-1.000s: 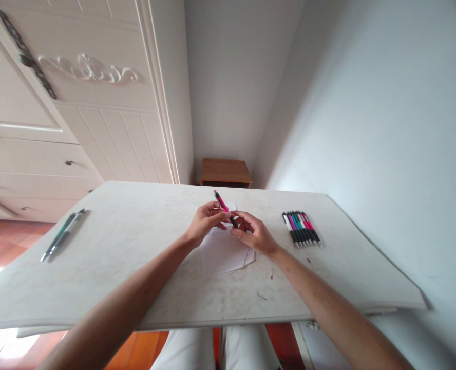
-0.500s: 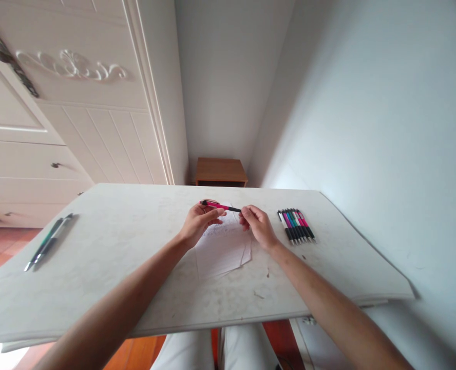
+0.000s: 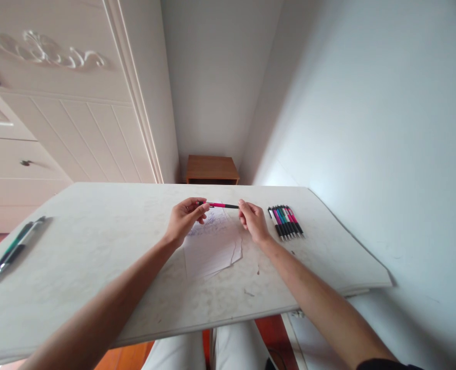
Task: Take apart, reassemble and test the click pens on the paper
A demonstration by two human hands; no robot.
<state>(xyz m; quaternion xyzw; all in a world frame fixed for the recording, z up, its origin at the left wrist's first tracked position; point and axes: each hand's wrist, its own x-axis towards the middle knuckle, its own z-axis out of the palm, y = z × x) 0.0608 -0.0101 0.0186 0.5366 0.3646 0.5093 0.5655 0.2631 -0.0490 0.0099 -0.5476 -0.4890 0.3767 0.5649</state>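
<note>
A pink and black pen (image 3: 218, 205) is held level above the table between my two hands. My left hand (image 3: 185, 217) pinches its pink clip end with thumb and fingers. At the black tip end, my right hand (image 3: 252, 218) is closed around the pen, and its fingers hide the point. Below the hands lies a sheet of paper (image 3: 212, 252) with blue scribbles near its top. To the right of my right hand rests a row of several pens (image 3: 285, 222) with coloured barrels and black grips, side by side.
Two more pens (image 3: 14, 248), one green and one pale, lie at the left of the white table (image 3: 131, 216). Small scraps (image 3: 249, 293) are near the front edge. Beyond stand a white cabinet (image 3: 77, 139) and a brown wooden stand (image 3: 212, 167); a wall (image 3: 347, 128) borders the right.
The view has shifted slightly right. My left hand's grip on the pen has changed, with the thumb now over the clip end. My right hand stays at the tip end.
</note>
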